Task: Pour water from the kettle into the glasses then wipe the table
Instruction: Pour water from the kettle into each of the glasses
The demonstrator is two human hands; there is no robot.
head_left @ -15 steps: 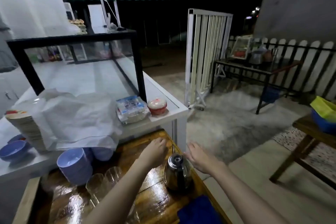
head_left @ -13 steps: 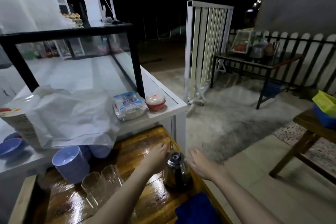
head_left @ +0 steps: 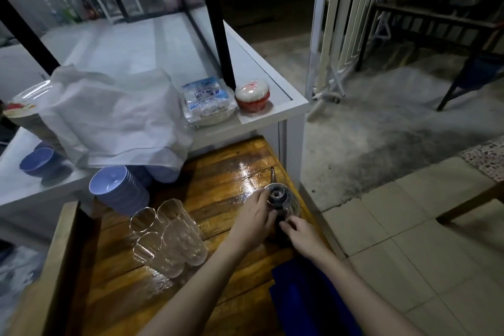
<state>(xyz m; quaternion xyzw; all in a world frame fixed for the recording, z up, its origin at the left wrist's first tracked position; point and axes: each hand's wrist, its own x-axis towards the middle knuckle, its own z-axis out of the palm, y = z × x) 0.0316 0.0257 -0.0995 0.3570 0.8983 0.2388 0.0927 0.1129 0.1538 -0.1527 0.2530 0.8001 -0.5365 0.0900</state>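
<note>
Gripping the kettle (head_left: 281, 198) from both sides: left hand (head_left: 255, 217) fingers curl against its left flank beside the lid; right hand (head_left: 301, 234) fingers close on the dark handle at its near side. Kettle stands upright near the right edge of the wet wooden table (head_left: 218, 172). Three glasses (head_left: 169, 237) lie on their sides left of the hands, touching one another. Blue cloth (head_left: 308, 297) lies near-right, under the right forearm. Stacked blue bowls (head_left: 120, 189) sit far-left.

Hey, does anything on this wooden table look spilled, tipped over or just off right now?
Yes. The wooden table is wet: a glossy film shines beyond the kettle and pools below the glasses. The stack of blue bowls leans on its side. Nothing looks broken.
</note>
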